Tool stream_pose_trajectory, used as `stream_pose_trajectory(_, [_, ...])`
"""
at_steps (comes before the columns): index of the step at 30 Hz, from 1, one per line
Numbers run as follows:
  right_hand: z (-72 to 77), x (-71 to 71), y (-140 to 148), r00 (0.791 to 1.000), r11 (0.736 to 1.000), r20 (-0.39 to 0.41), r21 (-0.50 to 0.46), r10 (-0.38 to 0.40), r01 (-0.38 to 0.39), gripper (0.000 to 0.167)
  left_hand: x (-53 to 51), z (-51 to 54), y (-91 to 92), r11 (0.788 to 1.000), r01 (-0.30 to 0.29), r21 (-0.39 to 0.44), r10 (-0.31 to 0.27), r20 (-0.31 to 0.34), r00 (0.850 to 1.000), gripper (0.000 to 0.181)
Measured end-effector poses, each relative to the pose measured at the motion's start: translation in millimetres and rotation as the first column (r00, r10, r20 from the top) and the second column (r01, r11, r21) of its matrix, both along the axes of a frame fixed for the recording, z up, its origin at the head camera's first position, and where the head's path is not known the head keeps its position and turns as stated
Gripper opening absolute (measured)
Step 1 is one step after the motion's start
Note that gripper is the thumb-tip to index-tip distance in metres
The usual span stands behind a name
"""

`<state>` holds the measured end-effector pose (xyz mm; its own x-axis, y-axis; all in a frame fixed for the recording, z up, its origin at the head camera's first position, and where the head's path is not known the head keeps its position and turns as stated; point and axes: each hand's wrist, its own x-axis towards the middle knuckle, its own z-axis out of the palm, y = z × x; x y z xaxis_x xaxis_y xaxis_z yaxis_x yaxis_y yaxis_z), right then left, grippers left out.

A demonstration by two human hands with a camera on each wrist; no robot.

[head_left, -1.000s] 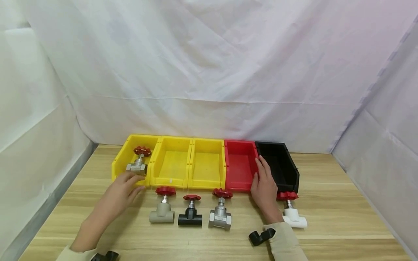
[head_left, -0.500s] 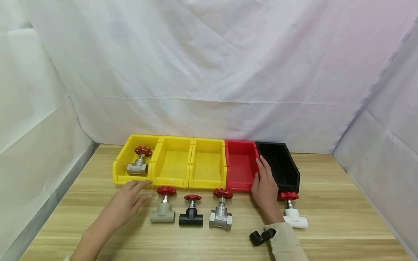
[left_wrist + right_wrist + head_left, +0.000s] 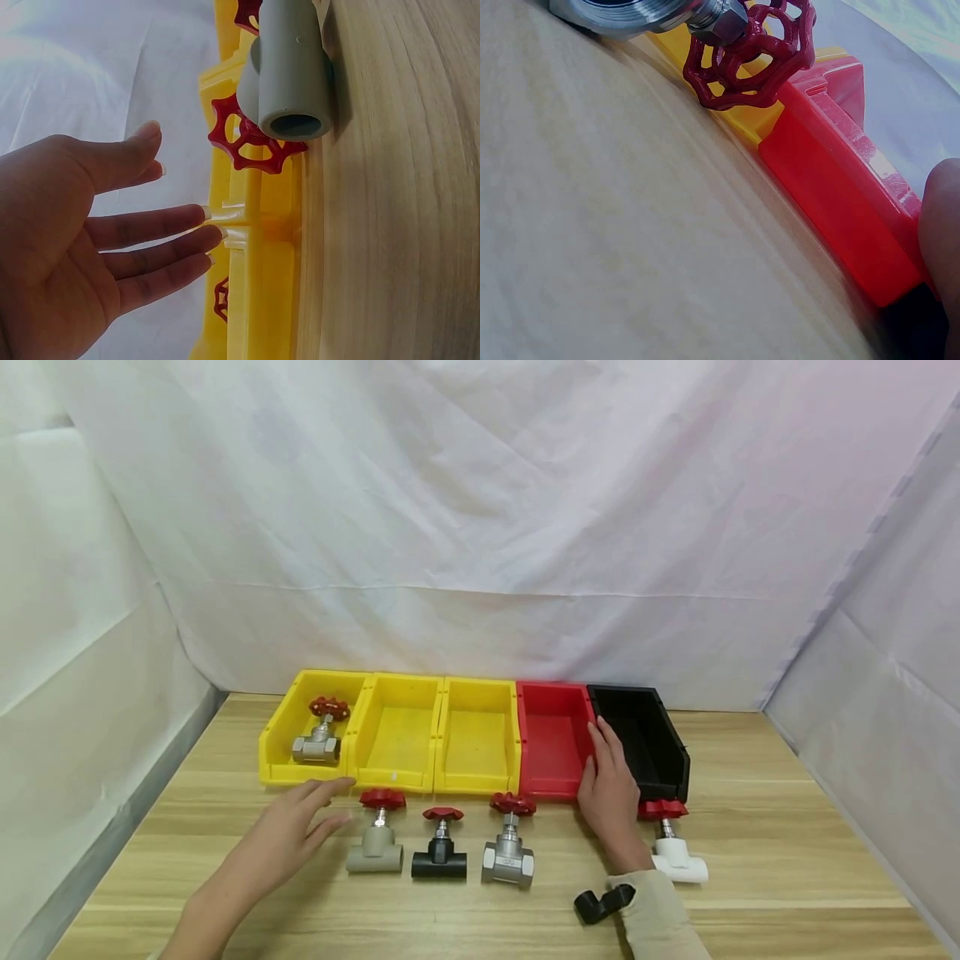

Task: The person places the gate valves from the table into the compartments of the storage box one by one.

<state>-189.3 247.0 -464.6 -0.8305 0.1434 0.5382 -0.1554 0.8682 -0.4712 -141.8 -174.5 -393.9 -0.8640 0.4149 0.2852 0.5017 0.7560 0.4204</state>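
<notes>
My left hand, fingers extended and holding nothing, hovers in front of the leftmost yellow bin, left of the beige valve. In the left wrist view, the hand faces the yellow bins, near the beige valve with its red wheel. A metal valve with a red wheel sits in the leftmost bin. My right hand rests with fairly straight fingers at the border of the red bin and the black bin. Only part of it shows in the right wrist view.
On the wooden table, a black valve and a silver valve stand in a row right of the beige one. A white valve lies beside my right wrist. Two more yellow bins adjoin the red bin. White cloth hangs behind.
My left hand has moved away from the metal valve in the leftmost bin, back and to the right, its fingers spreading. My right hand has stayed in place.
</notes>
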Motion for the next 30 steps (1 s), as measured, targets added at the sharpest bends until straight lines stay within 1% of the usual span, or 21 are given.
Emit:
stream_pose_trajectory(2, [0.1, -0.1, 0, 1.0, 1.0, -0.001, -0.001, -0.001, 0.001, 0.062, 1.9, 1.2, 1.6, 1.0, 0.009, -0.004, -0.009, -0.002, 1.0, 0.042])
stream_pose_trajectory(5, [0.4, 0.0, 0, 1.0, 1.0, -0.01, 0.0, 0.004, -0.004, 0.06, 4.6, 2.5, 5.3, 1.0, 0.016, -0.009, -0.016, 0.021, 1.0, 0.042])
stream_pose_trajectory(10, [0.6, 0.3, 1, 0.999, 1.0, -0.031, 0.005, 0.017, -0.017, 0.058, 5.3, -0.3, 11.6, 0.999, 0.04, -0.02, -0.038, 0.06, 0.997, 0.042])
stream_pose_trajectory(15, [-0.5, 0.1, 2, 0.999, 1.0, -0.042, 0.006, 0.014, -0.014, 0.057, 4.3, -3.1, 14.8, 0.997, 0.064, -0.036, -0.062, 0.058, 0.996, 0.044])
stream_pose_trajectory(22, [0.7, 0.2, 2, 0.998, 1.0, -0.053, 0.005, 0.014, -0.014, 0.057, 5.9, -4.4, 18.5, 0.994, 0.086, -0.059, -0.081, 0.08, 0.993, 0.046])
stream_pose_trajectory(26, [0.0, -0.1, 2, 0.999, 1.0, -0.049, 0.012, 0.019, -0.019, 0.057, 8.2, -5.0, 20.6, 0.992, 0.091, -0.084, -0.083, 0.095, 0.992, 0.045])
stream_pose_trajectory(29, [-0.6, -0.3, 2, 0.999, 1.0, -0.048, 0.014, 0.022, -0.021, 0.057, 9.5, -6.2, 22.0, 0.988, 0.095, -0.12, -0.083, 0.104, 0.991, 0.045])
stream_pose_trajectory(30, [-0.8, -0.4, 2, 0.999, 1.0, -0.049, 0.014, 0.023, -0.022, 0.057, 9.8, -6.7, 22.3, 0.987, 0.104, -0.126, -0.091, 0.102, 0.991, 0.044])
